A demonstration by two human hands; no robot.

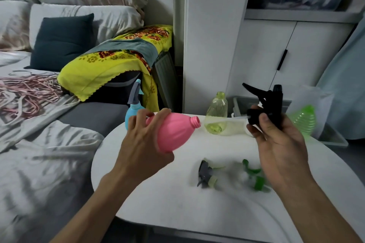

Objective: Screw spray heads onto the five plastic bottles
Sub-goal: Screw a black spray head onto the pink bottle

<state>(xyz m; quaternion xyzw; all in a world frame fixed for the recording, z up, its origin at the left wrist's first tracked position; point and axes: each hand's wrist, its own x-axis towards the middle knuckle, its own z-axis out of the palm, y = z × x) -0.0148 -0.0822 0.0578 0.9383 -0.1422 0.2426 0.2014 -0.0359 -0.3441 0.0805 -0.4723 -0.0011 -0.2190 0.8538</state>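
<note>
Your left hand (138, 144) holds the pink bottle (173, 132) above the desk (177, 203), its fingers (138, 122) wrapped around the wide base. The bottle is tipped on its side, its bare threaded neck pointing right toward your other hand. Your right hand (276, 140) grips the black spray head (264, 104), fingers closed around its collar, trigger sticking up and to the left. Head and neck are near but apart.

Between them, farther back, a yellow bottle (216, 114) stands upright with no head. At the desk's far left edge a blue bottle (134, 110) already carries a grey head (135, 90). A green bottle (302, 120) sits at the far right, behind your right hand. Two loose heads lie on the desk in front: a grey one (205, 173) and a green one (254, 177), both blurred. A bed (39, 144) borders the desk on the left.
</note>
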